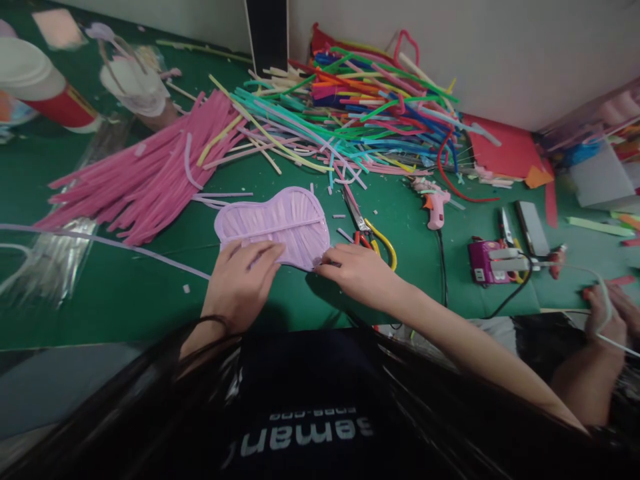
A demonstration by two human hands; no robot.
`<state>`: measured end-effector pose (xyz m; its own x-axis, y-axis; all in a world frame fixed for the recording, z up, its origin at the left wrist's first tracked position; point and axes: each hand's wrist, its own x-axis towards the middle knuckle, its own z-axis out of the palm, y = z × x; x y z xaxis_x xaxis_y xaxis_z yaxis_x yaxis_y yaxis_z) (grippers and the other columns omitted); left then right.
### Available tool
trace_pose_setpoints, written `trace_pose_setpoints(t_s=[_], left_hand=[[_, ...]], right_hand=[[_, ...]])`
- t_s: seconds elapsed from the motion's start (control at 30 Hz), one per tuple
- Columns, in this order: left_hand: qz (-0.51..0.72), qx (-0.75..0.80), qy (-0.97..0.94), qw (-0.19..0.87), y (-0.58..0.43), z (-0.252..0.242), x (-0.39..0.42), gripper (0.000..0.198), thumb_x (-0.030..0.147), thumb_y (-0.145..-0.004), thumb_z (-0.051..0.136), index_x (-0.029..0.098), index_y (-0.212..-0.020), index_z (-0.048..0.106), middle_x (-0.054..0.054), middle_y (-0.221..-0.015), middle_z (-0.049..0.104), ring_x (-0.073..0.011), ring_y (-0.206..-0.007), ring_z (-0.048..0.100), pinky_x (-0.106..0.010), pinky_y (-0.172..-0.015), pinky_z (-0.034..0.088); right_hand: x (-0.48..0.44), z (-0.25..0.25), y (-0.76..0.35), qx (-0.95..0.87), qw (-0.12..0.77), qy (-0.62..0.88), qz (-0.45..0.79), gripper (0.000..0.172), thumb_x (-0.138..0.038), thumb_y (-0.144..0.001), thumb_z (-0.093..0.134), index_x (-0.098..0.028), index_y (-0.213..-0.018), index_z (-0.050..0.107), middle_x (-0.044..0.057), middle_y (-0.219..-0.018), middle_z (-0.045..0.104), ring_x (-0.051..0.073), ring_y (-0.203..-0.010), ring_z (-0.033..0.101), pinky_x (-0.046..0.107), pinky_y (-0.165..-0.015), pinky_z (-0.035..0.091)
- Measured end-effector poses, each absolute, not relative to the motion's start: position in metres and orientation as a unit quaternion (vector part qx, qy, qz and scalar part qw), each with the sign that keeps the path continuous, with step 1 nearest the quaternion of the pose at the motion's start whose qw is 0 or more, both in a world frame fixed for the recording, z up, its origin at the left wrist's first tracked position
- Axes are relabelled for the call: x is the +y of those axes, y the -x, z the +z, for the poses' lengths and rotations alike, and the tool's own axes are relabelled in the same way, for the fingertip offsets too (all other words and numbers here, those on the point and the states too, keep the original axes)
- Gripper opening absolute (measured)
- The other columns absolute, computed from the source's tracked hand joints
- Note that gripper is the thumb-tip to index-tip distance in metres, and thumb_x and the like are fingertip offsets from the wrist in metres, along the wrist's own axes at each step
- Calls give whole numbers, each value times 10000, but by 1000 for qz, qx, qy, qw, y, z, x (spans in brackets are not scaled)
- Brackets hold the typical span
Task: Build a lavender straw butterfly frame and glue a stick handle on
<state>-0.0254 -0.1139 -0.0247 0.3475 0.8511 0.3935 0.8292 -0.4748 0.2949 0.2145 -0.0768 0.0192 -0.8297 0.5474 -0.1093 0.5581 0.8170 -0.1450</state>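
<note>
A lilac pipe-cleaner panel (pixel 273 220), rounded at both ends and narrower in the middle, lies before me with a raised rim and a strip along its length. My left hand (pixel 243 277) has its fingers bent over the near left edge of it, gripping that side. At the near right corner, my right hand (pixel 357 270) pinches the rim between thumb and fingers. A long lilac pipe cleaner (pixel 145 252) runs from the left side toward my left hand. Just past my right hand lie scissors (pixel 363 223) and yellow-handled pliers (pixel 385 243).
Pink pipe cleaners (pixel 145 167) lie at the left, with a multicoloured heap (pixel 360 100) behind. A pink glue gun (pixel 435 205), a purple box (pixel 483 261) and cables are on the right. A paper cup (pixel 50 83) stands far left. Another person's hands (pixel 610 310) show at right.
</note>
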Motion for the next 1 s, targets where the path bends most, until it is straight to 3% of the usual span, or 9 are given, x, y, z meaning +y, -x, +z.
trace_pose_setpoints(t_s=[0.1,0.2,0.37,0.57,1.0], left_hand=[[252,492,-833,2,17,-27,-123,217,210,-954,559,182,-1088,727,-104,-1216,728,-287,-1128,674,-492,-1041,459],[234,482,-844,-9,6,-31,-131,270,225,-958,558,156,-1172,708,-132,-1322,672,-323,-1268,598,-498,-1051,459],[212,517,-829,20,-6,-37,-145,443,248,-989,499,100,-1404,547,-186,-1431,572,-325,-1366,511,-508,-1114,402],[164,581,-795,55,-13,-44,-163,666,426,-989,487,29,-1510,370,-244,-1526,432,-365,-1443,395,-567,-1152,330],[164,587,-792,40,-15,-47,-162,615,429,-993,481,44,-1470,439,-243,-1511,457,-380,-1418,429,-582,-1116,363]], right_hand=[[-76,21,-214,953,40,-288,-82,212,-80,-952,528,-155,-1048,702,95,-980,689,188,-865,577,318,-726,402],[-76,23,-214,953,52,-286,-80,204,-89,-955,524,-151,-1036,700,98,-991,692,195,-877,581,320,-732,404],[-76,23,-213,953,55,-286,-79,200,-85,-954,520,-142,-1032,695,98,-980,690,192,-868,585,319,-730,408],[-76,23,-214,954,52,-285,-82,204,-97,-953,532,-146,-1067,694,98,-970,692,194,-867,582,316,-713,398],[-72,21,-215,955,39,-278,-91,222,-77,-936,542,-162,-1058,706,97,-999,694,210,-906,579,336,-745,397]])
